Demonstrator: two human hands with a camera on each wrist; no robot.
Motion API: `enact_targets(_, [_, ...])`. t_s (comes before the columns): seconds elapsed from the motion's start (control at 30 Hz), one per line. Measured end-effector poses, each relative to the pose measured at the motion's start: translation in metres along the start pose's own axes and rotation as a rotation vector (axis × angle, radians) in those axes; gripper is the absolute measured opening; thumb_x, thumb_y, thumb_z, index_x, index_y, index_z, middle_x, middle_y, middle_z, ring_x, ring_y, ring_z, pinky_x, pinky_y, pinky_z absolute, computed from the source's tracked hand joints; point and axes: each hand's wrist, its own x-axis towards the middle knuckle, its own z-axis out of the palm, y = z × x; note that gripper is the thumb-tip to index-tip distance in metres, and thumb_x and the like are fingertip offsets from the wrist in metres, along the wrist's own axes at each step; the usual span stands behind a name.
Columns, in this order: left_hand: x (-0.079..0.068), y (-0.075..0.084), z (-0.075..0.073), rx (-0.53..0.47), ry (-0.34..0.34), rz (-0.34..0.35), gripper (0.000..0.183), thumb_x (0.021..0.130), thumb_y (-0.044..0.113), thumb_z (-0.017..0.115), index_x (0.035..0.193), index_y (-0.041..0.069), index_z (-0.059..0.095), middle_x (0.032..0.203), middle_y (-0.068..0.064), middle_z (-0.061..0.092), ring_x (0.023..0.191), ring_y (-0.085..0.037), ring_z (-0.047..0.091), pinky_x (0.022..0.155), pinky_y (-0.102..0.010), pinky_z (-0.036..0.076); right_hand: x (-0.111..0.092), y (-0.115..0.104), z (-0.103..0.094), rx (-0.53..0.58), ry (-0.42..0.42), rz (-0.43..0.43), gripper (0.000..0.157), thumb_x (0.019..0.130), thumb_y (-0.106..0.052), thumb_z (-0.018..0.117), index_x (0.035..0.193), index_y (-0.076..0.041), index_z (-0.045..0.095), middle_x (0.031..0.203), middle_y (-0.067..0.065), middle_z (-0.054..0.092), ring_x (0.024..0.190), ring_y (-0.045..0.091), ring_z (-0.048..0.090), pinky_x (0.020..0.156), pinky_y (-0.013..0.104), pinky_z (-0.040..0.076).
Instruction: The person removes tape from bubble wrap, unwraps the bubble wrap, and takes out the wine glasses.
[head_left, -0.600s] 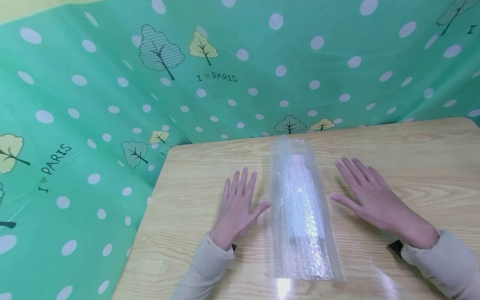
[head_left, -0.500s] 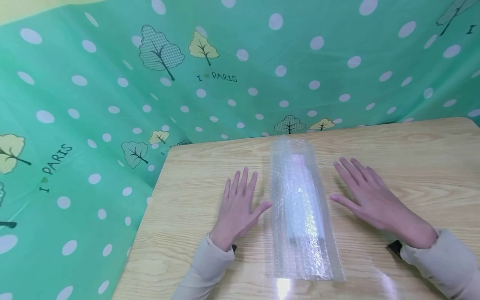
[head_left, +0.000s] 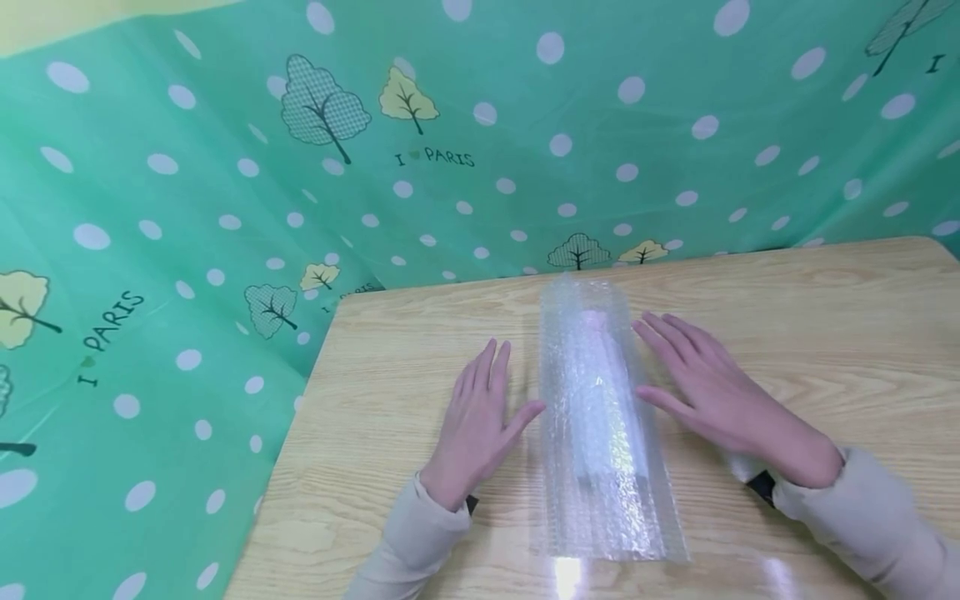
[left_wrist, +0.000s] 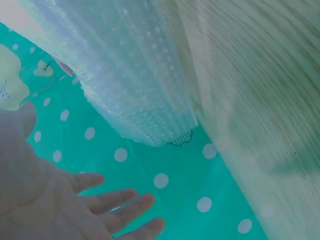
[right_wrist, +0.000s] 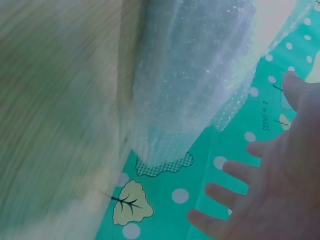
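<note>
A long bubble-wrap bag (head_left: 600, 417) lies lengthwise on the wooden table, with a pale bluish-white object and a pinkish top end showing dimly through the plastic. What is inside cannot be made out clearly. On its left, my left hand (head_left: 472, 425) has straight fingers, and the thumb points towards the bag's edge. My right hand (head_left: 712, 396) is at the other side, fingers extended, its fingertips close to the bag's right edge. Both wrist views show the bag (left_wrist: 130, 75) beside an open palm, with nothing held in the left hand (left_wrist: 55, 200) or the right hand (right_wrist: 275, 175).
The light wooden table (head_left: 360, 400) carries the bag. Behind and left of it hangs a green curtain-like cloth (head_left: 450, 192) with white dots and printed trees. Black bands show at both wrists beneath the pale sleeves (head_left: 420, 533).
My right hand has moved left, closer to the bag. The left hand has turned slightly, and its fingers have drawn nearer together. The bag stays in place.
</note>
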Motion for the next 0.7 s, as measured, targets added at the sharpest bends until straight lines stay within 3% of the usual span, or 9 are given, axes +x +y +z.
enact_targets(0.3, [-0.003,0.012,-0.004,-0.191,-0.056,-0.062,0.079,0.100,0.057,0.044,0.160,0.015,0.013,0.164,-0.012,0.021,0.150,-0.029,0.023,0.121,-0.052,0.025,0.009,-0.010,0.000,0.033,0.037,-0.023,0.077,0.096,-0.038,0.063,0.158,-0.013,0.023,0.155,0.016,0.035,0.134,0.038,0.036,0.104,0.062,0.034])
enact_targets(0.47, [-0.006,0.018,-0.001,-0.218,-0.099,-0.051,0.078,0.101,0.058,0.041,0.160,0.016,0.010,0.164,-0.011,0.020,0.150,-0.029,0.022,0.120,-0.052,0.027,0.014,-0.012,0.004,0.034,0.034,-0.052,0.066,0.097,-0.037,0.062,0.151,-0.010,0.037,0.144,0.013,0.044,0.122,0.032,0.042,0.097,0.055,0.039])
enact_targets(0.7, [-0.007,0.022,0.002,-0.272,-0.127,-0.037,0.077,0.102,0.057,0.040,0.160,0.015,0.011,0.163,-0.010,0.022,0.150,-0.026,0.024,0.120,-0.050,0.030,0.013,-0.014,0.011,0.042,0.035,-0.109,0.055,0.097,-0.034,0.064,0.143,-0.011,0.049,0.137,0.011,0.049,0.122,0.030,0.043,0.097,0.053,0.041])
